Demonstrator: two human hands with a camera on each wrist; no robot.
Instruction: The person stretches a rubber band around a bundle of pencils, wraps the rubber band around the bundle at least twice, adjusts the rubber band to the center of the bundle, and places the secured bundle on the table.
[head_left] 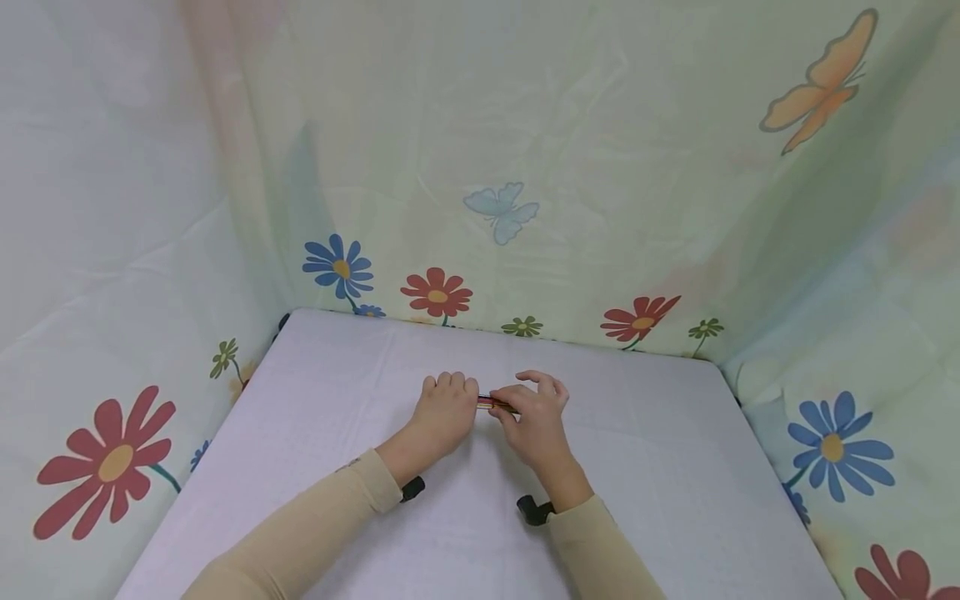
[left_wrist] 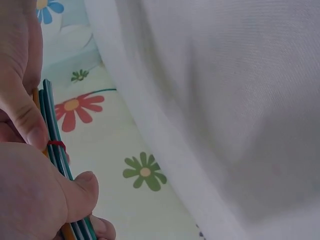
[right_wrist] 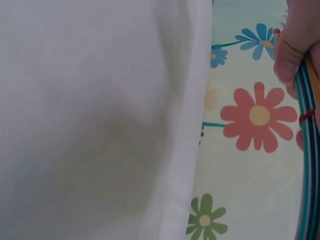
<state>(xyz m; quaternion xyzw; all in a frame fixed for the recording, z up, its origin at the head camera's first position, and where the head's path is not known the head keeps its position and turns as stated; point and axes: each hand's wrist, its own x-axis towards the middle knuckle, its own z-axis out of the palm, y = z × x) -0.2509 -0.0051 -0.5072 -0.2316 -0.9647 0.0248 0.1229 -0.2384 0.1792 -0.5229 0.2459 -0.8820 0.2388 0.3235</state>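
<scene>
A bundle of slim pencils [head_left: 486, 402], teal and orange in the wrist views, is held level above the table between both hands. A red rubber band [left_wrist: 56, 143] goes around it. My left hand [head_left: 446, 410] grips one end, its thumb [left_wrist: 82, 196] lying along the pencils. My right hand [head_left: 537, 414] pinches the bundle between thumb and forefinger close to the band, its other fingers raised. In the right wrist view the pencils [right_wrist: 306, 150] run down the right edge below the left hand [right_wrist: 296, 47]. The pencils' tips are hidden or too small to make out.
A white cloth-covered table [head_left: 360, 375] lies beneath the hands. Flower-printed curtains [head_left: 570, 208] hang behind it and along both sides. Black camera mounts [head_left: 534, 510] show at both wrists, next to beige sleeves [head_left: 315, 525].
</scene>
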